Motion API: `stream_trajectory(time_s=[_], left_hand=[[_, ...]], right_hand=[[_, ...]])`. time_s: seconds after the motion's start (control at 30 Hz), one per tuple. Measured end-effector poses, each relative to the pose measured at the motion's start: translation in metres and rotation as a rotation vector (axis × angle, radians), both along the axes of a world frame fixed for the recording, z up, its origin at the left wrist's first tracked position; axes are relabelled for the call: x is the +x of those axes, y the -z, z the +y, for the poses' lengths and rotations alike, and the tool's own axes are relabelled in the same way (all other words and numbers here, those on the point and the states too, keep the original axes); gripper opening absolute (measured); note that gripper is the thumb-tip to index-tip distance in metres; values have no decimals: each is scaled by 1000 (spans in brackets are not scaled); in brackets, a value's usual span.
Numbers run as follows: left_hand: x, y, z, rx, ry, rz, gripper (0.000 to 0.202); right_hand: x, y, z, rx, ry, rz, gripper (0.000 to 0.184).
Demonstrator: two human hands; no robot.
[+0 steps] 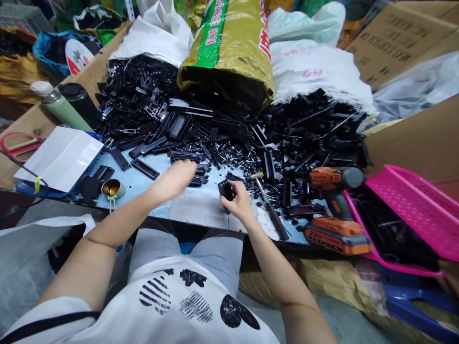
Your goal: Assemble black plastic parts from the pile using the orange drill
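My right hand [239,203] is closed round a small black plastic part [225,190], held upright above the front of the work table. Over a row of black plastic pieces [201,168] reaches my left hand [179,176], blurred by motion, its fingers partly hidden behind the hand. Just beyond both hands lies a scatter of small screws [233,155]. A hammer [270,208] rests to the right of my right hand, beside some white round discs [266,222].
An orange cordless drill [337,205] stands at the right, near a pink basket [412,215]. Heaps of black parts [143,91] spill from sacks [229,48] at the back. On the left are a small metal cup [114,188], a green bottle [60,105] and red-handled scissors [21,143].
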State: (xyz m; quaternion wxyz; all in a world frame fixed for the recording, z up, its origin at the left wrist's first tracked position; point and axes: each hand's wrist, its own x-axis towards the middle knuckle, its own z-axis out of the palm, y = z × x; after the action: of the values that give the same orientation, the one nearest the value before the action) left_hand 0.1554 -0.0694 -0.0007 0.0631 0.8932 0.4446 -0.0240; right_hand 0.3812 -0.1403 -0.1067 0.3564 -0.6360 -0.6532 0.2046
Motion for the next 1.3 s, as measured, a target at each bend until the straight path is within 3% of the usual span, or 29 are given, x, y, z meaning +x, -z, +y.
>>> stream_trajectory(time_s=[0.1, 0.17, 0.23, 0.37, 0.5, 0.6, 0.67, 0.83, 1.03, 1.3], left_hand=[[21, 28, -52, -135, 206, 101, 26], [26, 46, -65, -141, 264, 85, 23], [24, 61, -64, -115, 282, 8, 20], [18, 86, -58, -189, 193, -346, 24], [26, 104, -65, -478, -99, -836, 40], [33, 106, -70, -511, -233, -1003, 44], [34, 104, -71, -405, -236, -1016, 41], [27, 98, -74, -98, -139, -905, 38], [30, 98, -81, 16, -106, -887, 38], [55, 86, -84, 230, -231, -1174, 36]], right_hand=[[-4, 1, -19, 55, 21, -507, 33], [-9, 7, -36, 4, -86, -679, 31], [-10, 15, -50, -6, -179, -723, 37], [-2, 22, -48, -36, -214, -495, 44], [-7, 19, -26, -207, -103, 224, 51], [-21, 13, -20, -370, -119, 680, 61], [-25, 9, -20, -371, -159, 769, 61], [-9, -2, -24, -154, -294, 434, 50], [0, -11, -24, 62, -392, 154, 47], [-43, -6, -31, 199, -156, 273, 51]])
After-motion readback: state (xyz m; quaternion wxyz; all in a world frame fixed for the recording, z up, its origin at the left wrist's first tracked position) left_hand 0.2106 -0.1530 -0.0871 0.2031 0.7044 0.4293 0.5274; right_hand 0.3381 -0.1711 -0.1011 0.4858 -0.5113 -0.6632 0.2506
